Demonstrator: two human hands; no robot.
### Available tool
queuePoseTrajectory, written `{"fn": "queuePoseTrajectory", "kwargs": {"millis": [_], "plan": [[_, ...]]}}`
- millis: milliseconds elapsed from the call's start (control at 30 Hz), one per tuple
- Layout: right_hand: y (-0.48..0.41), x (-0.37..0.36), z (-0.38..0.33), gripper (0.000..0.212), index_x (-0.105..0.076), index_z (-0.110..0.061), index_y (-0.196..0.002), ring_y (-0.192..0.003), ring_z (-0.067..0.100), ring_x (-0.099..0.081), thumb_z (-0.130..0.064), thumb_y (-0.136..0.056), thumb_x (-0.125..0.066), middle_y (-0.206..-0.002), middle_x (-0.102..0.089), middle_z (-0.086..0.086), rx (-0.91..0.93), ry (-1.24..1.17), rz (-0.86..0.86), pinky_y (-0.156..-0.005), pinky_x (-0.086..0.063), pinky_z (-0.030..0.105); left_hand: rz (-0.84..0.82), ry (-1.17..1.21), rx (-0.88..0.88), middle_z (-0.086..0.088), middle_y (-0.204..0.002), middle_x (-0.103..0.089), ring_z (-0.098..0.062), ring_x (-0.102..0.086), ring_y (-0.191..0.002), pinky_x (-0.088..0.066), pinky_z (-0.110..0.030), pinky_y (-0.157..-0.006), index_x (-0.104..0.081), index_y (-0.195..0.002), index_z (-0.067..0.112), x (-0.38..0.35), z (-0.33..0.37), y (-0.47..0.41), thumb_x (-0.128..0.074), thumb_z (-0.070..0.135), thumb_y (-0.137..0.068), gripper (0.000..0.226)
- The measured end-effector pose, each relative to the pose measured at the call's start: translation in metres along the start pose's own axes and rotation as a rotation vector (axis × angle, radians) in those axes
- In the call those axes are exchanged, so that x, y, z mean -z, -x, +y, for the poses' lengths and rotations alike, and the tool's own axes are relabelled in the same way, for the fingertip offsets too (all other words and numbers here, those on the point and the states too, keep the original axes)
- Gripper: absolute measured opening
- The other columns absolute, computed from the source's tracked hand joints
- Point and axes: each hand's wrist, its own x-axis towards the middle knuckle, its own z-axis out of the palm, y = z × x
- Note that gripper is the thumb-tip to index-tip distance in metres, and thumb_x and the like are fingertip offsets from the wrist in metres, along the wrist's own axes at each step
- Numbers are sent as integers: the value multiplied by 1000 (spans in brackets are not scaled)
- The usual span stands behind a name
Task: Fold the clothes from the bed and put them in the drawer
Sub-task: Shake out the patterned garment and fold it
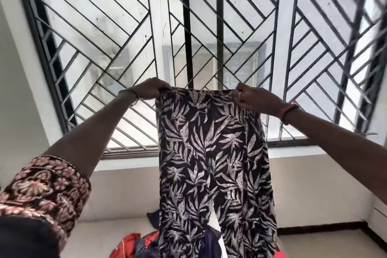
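Note:
A pair of black trousers with a pale leaf print hangs full length in front of the window. My left hand grips the left end of the waistband, and my right hand pinches the right end, both raised at arm's length. The two legs split near the bottom of the view. Below them a heap of clothes in red, orange and dark blue lies on the bed. No drawer is in view.
A large window with a black diagonal grille fills the wall ahead, above a white sill. The floor with a dark skirting strip shows at the lower right. My patterned sleeve is at the lower left.

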Motion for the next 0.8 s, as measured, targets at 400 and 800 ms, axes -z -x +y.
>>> {"fn": "queuePoseTrajectory", "kwargs": {"millis": [400, 800], "plan": [[5, -3, 35, 21, -68, -8, -60, -55, 0, -48, -16, -78, -75, -47, -58, -7, -603, -466, -289, -52, -29, 19, 463, 32, 211, -34, -92, -65, -40, -63, -94, -41, -40, -74, -68, -90, -13, -32, -7, -15, -62, 5, -85, 19], [25, -17, 71, 29, -69, 10, -88, -60, 23, -60, -16, -76, -77, -83, -68, 22, -993, -660, -186, -38, -48, 15, 135, 537, -11, 3, -71, -58, -8, -52, -69, -40, -23, -67, -53, -68, 19, -24, 15, -14, -72, 41, -58, 31]]}}
